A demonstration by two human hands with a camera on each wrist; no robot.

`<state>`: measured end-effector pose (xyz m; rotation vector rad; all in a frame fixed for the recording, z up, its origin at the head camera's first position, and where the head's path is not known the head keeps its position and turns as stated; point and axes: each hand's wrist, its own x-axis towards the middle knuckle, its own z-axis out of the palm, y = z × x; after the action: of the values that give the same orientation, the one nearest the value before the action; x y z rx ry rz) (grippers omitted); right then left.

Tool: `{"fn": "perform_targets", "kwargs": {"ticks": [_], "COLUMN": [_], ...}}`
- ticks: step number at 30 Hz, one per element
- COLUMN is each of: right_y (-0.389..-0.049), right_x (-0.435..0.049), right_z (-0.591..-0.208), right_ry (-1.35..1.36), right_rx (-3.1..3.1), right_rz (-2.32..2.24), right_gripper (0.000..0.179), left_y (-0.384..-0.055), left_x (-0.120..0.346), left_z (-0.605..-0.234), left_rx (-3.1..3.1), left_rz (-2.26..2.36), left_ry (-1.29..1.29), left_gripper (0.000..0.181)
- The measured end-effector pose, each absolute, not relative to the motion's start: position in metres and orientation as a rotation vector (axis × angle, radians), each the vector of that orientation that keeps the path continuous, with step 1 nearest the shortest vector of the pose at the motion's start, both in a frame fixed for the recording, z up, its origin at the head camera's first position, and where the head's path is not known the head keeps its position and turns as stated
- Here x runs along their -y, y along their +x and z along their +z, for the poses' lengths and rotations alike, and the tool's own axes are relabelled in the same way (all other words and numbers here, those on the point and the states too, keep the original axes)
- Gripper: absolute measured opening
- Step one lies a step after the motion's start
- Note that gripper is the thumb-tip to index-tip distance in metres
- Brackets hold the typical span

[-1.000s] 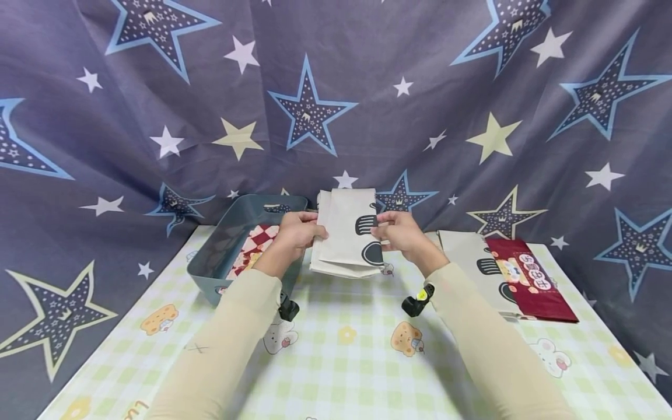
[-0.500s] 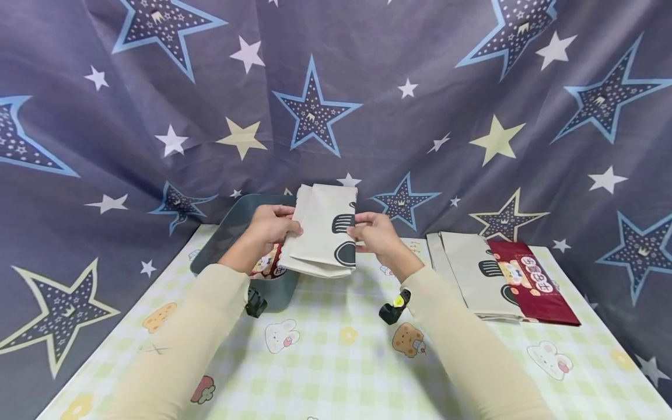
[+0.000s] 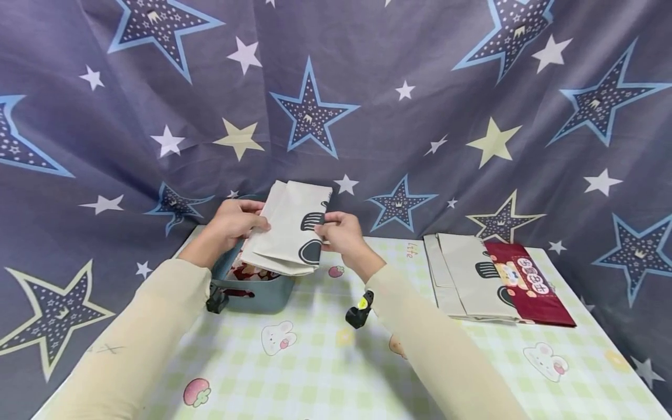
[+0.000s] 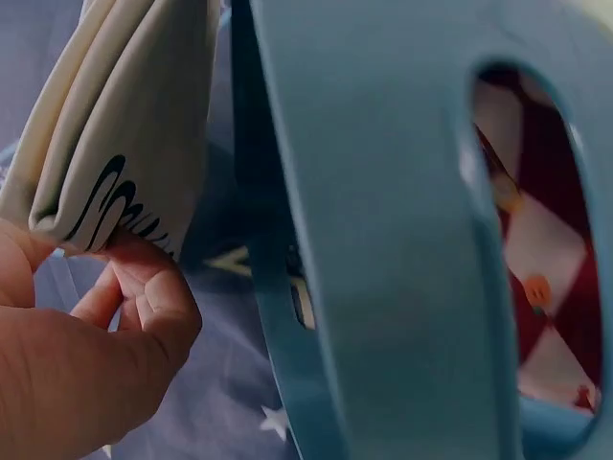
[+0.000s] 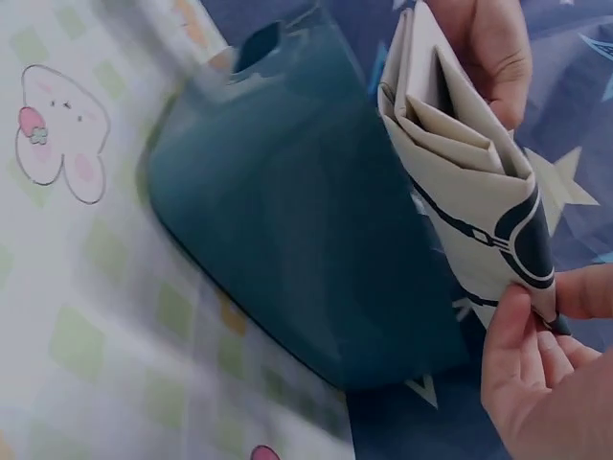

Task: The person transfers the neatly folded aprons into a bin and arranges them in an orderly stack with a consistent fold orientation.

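Beige sleeves [image 3: 126, 338] nearest, over checked tabletop [image 3: 294, 373]. Left hand [image 3: 231, 224] pinches left side of folded cream cloth [image 3: 289, 219], thumb on top; right hand [image 3: 343, 236] pinches its right side, at black fork-like print. Cloth tilted, raised over blue-grey plastic bin [image 3: 265, 294] near tabletop's far left corner; red-and-white checked fabric [image 3: 247, 272] inside bin. Folded cream-and-dark-red cloth [image 3: 467, 271] lies toward tabletop's far right corner. Behind tabletop's far edge, star-patterned curtain [image 3: 357, 52].

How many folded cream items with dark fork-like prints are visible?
2: a held item between the left hand and right hand, and a resting item at far right. More may be hidden in the blue bin.
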<state>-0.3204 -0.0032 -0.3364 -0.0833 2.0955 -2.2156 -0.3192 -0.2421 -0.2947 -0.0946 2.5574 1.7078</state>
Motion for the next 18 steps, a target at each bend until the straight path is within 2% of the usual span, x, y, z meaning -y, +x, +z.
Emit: {"fn": "perform_targets", "kwargs": {"ticks": [12, 18], "right_y": [-0.317, -0.317], "right_x": [0.035, 0.04], "right_z": [-0.339, -0.339], "right_ry": [-0.19, -0.229], "right_rx": [-1.988, -1.875], "right_rz": [-2.231, -2.199], "right_gripper": [0.033, 0.04], "left_y": [-0.317, -0.318], "left_x": [0.279, 0.294], "left_z": [-0.299, -0.3], "left_rx": [-2.574, -2.556], "left_rz": [1.649, 1.645], "left_ry": [-0.112, -0.095], "left_gripper": [0.063, 0.066]}}
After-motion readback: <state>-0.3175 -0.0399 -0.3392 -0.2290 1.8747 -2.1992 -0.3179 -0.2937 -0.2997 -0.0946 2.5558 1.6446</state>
